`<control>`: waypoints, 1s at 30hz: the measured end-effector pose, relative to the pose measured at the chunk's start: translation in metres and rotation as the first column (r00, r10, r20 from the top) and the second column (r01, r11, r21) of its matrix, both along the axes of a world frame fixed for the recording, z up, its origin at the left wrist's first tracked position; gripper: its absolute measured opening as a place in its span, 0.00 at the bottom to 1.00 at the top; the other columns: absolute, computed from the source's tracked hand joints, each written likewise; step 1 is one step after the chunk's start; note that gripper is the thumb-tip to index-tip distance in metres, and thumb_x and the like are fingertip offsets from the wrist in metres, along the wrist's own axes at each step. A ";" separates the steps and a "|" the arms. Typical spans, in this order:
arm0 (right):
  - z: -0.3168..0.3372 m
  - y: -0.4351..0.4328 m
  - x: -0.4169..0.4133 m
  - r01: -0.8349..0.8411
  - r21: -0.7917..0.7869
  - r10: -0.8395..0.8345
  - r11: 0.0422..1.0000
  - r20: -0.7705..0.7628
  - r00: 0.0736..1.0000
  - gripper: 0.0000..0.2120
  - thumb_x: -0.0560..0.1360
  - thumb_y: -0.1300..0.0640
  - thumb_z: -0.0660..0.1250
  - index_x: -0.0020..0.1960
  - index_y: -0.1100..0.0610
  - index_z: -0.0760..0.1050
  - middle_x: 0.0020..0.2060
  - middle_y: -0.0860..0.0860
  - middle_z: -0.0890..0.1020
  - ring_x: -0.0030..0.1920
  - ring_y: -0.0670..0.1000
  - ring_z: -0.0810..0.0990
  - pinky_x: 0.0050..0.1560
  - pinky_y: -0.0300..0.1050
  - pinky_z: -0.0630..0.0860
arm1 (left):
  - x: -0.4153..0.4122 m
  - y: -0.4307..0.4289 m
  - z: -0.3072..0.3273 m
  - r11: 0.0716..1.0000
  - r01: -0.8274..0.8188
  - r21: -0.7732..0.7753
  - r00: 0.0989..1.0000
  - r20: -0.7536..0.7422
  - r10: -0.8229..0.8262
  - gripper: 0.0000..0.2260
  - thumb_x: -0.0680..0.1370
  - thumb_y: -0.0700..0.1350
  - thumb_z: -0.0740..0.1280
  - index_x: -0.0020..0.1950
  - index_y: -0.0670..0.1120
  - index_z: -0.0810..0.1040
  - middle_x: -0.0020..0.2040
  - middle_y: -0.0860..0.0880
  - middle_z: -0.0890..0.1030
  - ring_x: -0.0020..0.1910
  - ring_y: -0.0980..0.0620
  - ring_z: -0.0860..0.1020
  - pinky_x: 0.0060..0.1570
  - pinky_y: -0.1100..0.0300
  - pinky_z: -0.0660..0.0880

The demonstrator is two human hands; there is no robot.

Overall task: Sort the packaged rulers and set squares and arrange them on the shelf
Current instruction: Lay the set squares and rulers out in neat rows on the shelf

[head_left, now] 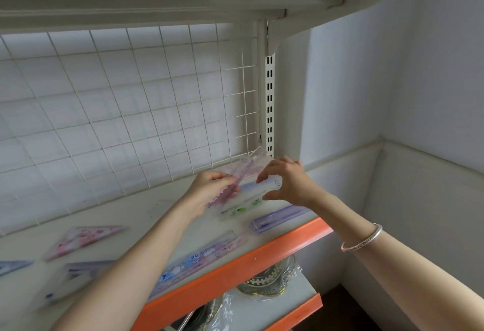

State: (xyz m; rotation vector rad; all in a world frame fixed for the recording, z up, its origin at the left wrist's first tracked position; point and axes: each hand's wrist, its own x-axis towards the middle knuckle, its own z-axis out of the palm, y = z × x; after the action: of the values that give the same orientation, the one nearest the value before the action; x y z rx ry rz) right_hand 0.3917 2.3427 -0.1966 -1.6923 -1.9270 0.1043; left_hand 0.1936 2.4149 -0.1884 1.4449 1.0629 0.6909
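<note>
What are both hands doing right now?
Left hand: holding the pink ruler.
Right hand: curved over the blue ruler; grip cannot be told.

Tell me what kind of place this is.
Probably a shop: a display shelf with an orange edge, a wire grid back, a slotted upright, and packaged rulers laid out.

Glossy clear plastic is gleaming on the pink ruler pack (247, 167) and the purple ruler pack (277, 216), both sitting over a smooth, matt white shelf (125, 215) with shiny orange trim (235, 261). Behind them a white-coated wire grid (131, 100) is standing, and a polished silvery metal bracelet (362, 239) is glinting.
</note>
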 end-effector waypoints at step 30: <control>0.004 -0.011 0.028 -0.009 -0.044 0.003 0.999 -0.137 0.991 0.10 0.65 0.60 0.78 0.43 0.55 0.80 0.41 0.50 0.81 0.38 0.47 0.75 0.37 0.32 0.68 | 0.021 0.000 -0.004 0.970 0.157 0.183 0.980 -0.152 -0.130 0.11 0.74 0.38 0.71 0.55 0.39 0.78 0.42 0.45 0.84 0.34 0.55 0.82 0.34 0.65 0.77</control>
State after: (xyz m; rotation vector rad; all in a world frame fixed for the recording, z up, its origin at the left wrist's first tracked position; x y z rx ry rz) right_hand 0.4198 2.3320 -0.1924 -1.6631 -1.8413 0.2608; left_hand 0.2142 2.4151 -0.1920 1.7428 1.0060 0.6094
